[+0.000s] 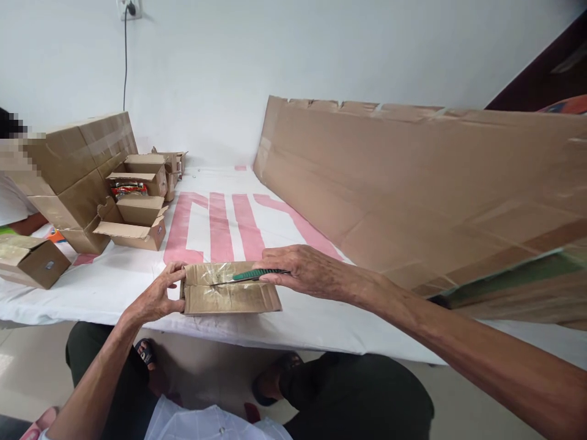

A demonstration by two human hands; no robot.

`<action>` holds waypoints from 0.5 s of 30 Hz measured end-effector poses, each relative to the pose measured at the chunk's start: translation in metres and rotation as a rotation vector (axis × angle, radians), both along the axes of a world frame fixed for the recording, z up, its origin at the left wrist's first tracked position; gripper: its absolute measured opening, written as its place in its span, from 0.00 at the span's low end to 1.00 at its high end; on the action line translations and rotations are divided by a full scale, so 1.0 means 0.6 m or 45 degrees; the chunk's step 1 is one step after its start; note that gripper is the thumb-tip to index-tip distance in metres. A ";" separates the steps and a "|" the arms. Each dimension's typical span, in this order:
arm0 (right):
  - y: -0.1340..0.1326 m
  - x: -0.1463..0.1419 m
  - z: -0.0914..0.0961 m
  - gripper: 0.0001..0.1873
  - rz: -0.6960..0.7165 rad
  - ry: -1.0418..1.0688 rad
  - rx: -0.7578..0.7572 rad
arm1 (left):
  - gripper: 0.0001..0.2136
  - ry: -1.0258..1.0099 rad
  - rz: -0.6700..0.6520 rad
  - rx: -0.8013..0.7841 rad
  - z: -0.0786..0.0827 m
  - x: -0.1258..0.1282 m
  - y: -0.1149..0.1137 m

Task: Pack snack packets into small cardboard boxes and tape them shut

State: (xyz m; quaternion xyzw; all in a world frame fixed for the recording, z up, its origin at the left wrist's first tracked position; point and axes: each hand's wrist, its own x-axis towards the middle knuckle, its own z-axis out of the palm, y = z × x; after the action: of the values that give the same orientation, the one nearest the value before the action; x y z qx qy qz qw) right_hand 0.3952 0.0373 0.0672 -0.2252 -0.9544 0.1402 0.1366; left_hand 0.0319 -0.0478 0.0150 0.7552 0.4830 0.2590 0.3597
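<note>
A taped cardboard box (238, 299) lies at the near edge of the table, its top flaps meeting along a lengthwise seam. My left hand (158, 293) grips the box's left end, fingers at the far corner and thumb at the near one. In my right hand (298, 272) is a green utility knife (257, 274), held over the box. Its blade points left and its tip is at the taped seam. Shiny clear tape, partly wrinkled, covers the middle of the box top. The box's contents are hidden.
Opened small cartons (132, 223) stand at the left, one with red packets (129, 188) inside. Behind them is a stack of closed boxes (68, 153). Another carton (34, 263) sits at far left, near a person's arm (28, 223). A large cardboard sheet (413, 195) leans on the right.
</note>
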 end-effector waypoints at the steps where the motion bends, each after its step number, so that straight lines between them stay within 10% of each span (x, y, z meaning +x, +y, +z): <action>1: 0.000 0.006 -0.001 0.17 -0.005 -0.007 0.007 | 0.28 0.002 0.000 0.001 0.001 0.001 0.000; 15: -0.019 0.038 0.024 0.19 -0.145 0.278 -0.132 | 0.31 0.062 0.071 -0.022 0.006 0.002 0.014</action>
State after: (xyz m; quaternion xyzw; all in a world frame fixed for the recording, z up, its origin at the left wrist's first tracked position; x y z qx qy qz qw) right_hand 0.4180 0.0258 0.0817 -0.2691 -0.9112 0.2049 0.2355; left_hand 0.0333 -0.0396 0.0188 0.7443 0.5147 0.2463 0.3471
